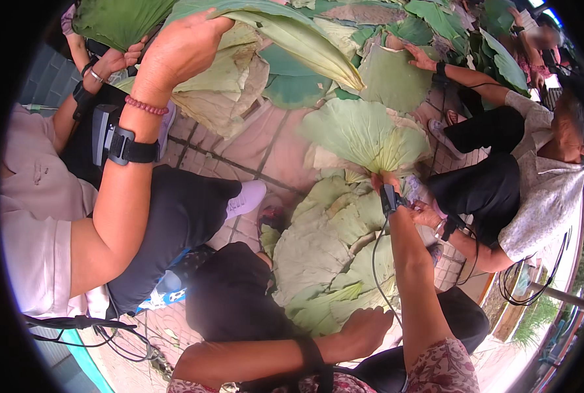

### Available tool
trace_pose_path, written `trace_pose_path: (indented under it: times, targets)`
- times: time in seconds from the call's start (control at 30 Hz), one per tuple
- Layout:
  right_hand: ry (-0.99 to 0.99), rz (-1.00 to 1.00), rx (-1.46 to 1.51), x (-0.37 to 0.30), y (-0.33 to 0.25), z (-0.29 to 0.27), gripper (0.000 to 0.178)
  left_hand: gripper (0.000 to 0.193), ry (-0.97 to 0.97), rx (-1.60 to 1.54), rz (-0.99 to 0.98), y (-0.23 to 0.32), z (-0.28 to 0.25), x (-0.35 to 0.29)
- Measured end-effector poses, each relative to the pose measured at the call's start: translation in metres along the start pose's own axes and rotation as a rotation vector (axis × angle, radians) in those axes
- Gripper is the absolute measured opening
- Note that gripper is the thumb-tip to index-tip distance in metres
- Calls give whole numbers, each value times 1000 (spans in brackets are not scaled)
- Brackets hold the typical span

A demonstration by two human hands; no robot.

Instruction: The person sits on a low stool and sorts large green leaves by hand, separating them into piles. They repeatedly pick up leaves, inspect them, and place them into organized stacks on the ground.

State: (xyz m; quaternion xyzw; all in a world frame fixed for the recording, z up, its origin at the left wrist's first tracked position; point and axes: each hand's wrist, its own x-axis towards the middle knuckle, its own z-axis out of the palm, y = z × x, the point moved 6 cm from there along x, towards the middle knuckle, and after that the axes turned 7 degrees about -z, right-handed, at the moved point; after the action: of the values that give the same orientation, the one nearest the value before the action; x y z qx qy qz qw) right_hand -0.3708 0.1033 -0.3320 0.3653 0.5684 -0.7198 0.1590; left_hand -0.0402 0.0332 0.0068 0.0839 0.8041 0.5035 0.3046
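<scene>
My right hand (385,182) is closed around the gathered base of a pale green lotus leaf (351,131). The leaf fans upward from my fingers, its veins converging at the grip. Closer to me, my left hand (365,333) is curled into a loose fist, back side up. Its fingertips are hidden, so anything in them cannot be seen. Beyond that fist, a stack of pale, wrinkled lotus leaves (318,242) lies near my knees. A wrist-mounted device (391,198) with a black cable sits on my right wrist.
At left, a person's hand (187,49) holds a folded leaf (298,46); another dark green leaf (118,23) is raised behind. A person at right reaches to a flat leaf (393,75), other hand (426,214) beside my right wrist. Pinkish paving (229,154) shows between leaves.
</scene>
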Motion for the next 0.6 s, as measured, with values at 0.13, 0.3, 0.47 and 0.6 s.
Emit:
trace_pose_path:
  times: [0.13, 0.3, 0.47, 0.6]
  targets:
    - [-91, -6, -120, -9, 14, 2, 20, 14, 65, 2, 50, 0, -7, -3]
    - [-250, -194, -359, -44, 2, -27, 12, 16, 29, 87, 29, -7, -1, 1]
    - [-302, -418, -648, -147, -16, -50, 18, 17, 79, 157, 95, -5, -6, -3]
    - [-393, -568, -973, -181, -13, -121, 16, 13, 87, 224, 103, -5, -7, 6]
